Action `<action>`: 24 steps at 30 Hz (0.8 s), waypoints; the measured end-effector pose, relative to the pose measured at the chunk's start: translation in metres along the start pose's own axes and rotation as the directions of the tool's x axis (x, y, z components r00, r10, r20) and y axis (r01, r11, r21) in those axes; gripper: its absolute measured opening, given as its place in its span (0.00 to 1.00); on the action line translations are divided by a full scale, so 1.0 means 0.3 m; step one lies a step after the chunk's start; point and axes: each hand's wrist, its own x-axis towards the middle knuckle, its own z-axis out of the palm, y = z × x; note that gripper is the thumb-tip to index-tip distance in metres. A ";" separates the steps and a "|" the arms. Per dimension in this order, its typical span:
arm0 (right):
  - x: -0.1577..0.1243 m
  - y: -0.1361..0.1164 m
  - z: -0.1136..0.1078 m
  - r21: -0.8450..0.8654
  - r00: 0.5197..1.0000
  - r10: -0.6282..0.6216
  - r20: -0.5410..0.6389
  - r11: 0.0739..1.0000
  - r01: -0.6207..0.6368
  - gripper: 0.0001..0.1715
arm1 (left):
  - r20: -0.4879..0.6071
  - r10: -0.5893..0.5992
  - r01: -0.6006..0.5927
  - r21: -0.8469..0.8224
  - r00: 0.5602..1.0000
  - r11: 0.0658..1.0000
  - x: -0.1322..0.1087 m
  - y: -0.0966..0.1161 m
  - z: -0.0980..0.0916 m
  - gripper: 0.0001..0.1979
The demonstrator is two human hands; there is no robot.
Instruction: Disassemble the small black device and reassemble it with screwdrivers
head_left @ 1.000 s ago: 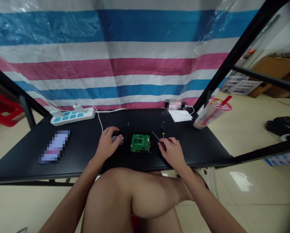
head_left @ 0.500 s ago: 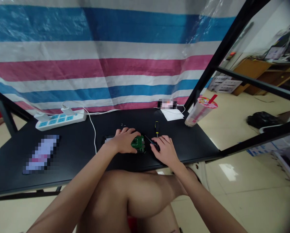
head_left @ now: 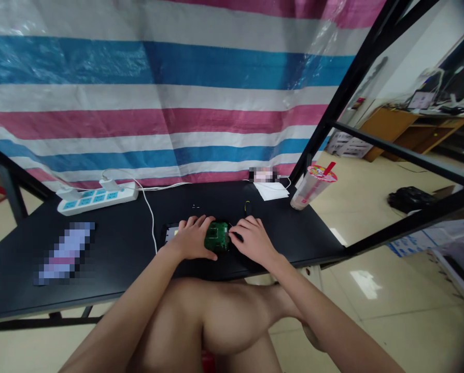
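a small green board (head_left: 217, 235) lies at the middle of the frame, near the front edge of the black table (head_left: 118, 243), with a hand on either side of it. the left hand (head_left: 192, 240) is half curled, palm down, its fingers draped over the board's left edge and the thumb lying along the near edge. it looks like a loose hold, but whether it truly pinches the board i cannot tell. the right hand (head_left: 254, 240) is curled too, fingertips meeting a dark part (head_left: 236, 237) just beside the board's right edge; whether it grips anything is hidden under the knuckles. by its look, the board should be light, thin and stiff, with no give. its face is probably fragile, since small parts and solder stand proud there. the bare edges and corners seem the safe places to take it, between fingertip and thumb, rather than pressing down on the top. on the smooth table it would likely slide at a nudge. just left of the left hand sits a dark tray (head_left: 169, 233) with something pale in it. a white power strip (head_left: 97, 197) with its cord lies at the left rear of the table. a folded paper (head_left: 271, 190) and a sealed cup (head_left: 311, 187) with a red straw stand at the right rear, well apart from the hands.
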 end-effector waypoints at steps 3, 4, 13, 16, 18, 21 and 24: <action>0.092 -0.048 -0.045 -0.167 0.971 -0.095 0.218 0.977 0.133 0.15 | 0.007 0.004 -0.003 -0.017 1.000 1.000 -0.009 -0.008 -0.008 0.54; 0.118 -0.061 -0.055 -0.182 0.961 -0.115 0.252 0.970 0.164 0.14 | 0.013 0.009 -0.009 -0.018 1.000 1.000 -0.010 -0.006 -0.011 0.54; 0.200 -0.096 -0.059 -0.264 0.886 -0.194 0.421 0.908 0.325 0.08 | 0.030 0.035 -0.034 -0.038 0.999 0.999 -0.018 -0.010 -0.013 0.51; 0.201 -0.085 -0.067 -0.253 0.867 -0.242 0.435 0.891 0.376 0.08 | 0.018 0.030 -0.029 -0.032 0.999 0.999 -0.016 -0.012 -0.007 0.49; 0.206 -0.071 -0.074 -0.231 0.854 -0.280 0.438 0.883 0.408 0.09 | 0.018 0.034 -0.034 -0.026 0.999 0.999 -0.015 -0.010 -0.005 0.48; 0.220 -0.049 -0.086 -0.198 0.837 -0.316 0.447 0.877 0.437 0.10 | 0.030 0.039 -0.039 -0.012 0.999 0.999 -0.014 -0.001 -0.008 0.47; 0.230 -0.034 -0.090 -0.176 0.825 -0.331 0.457 0.876 0.449 0.08 | 0.044 0.029 -0.029 0.005 0.999 1.000 -0.014 0.010 -0.017 0.46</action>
